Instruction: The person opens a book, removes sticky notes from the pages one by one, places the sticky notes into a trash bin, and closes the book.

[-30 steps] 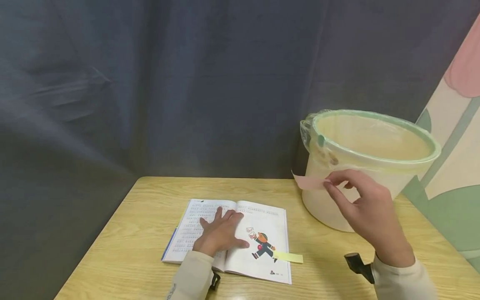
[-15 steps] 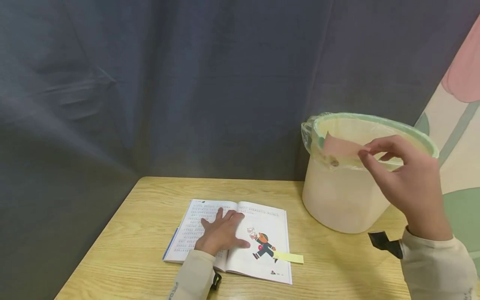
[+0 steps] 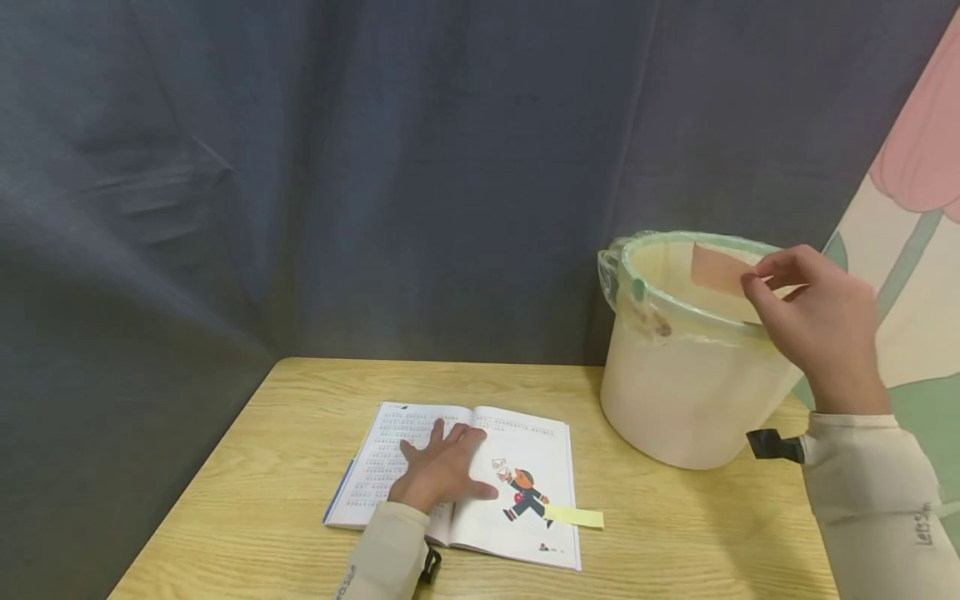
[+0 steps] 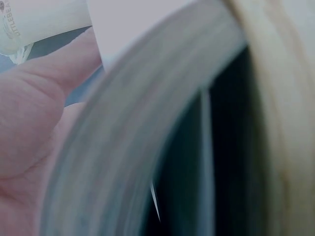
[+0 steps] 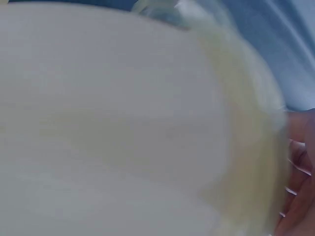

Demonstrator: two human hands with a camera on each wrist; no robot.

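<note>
An open book (image 3: 517,442) lies on the table, text on its left page and a cartoon figure on the right. Spread across the middle of it, my left hand (image 3: 438,471) rests with straight fingers. My right hand (image 3: 821,317) pinches a pink paper slip (image 3: 718,268) by one end, between thumb and fingertips, over the opening of a white bin (image 3: 682,400). In the right wrist view the bin's wall (image 5: 113,118) fills most of the picture, and part of my right hand (image 5: 301,172) shows at the right edge.
A yellow paper strip (image 3: 577,517) sticks out past the book's right edge. Clear plastic lining folds over the bin's green rim (image 3: 675,304). Behind the wooden table (image 3: 247,467) hangs a dark curtain (image 3: 435,183); a painted wall (image 3: 926,308) stands at the right.
My right hand has moved right and up with the pink paper slip, from in front of the bin to over its opening. My left hand has stayed on the book.
</note>
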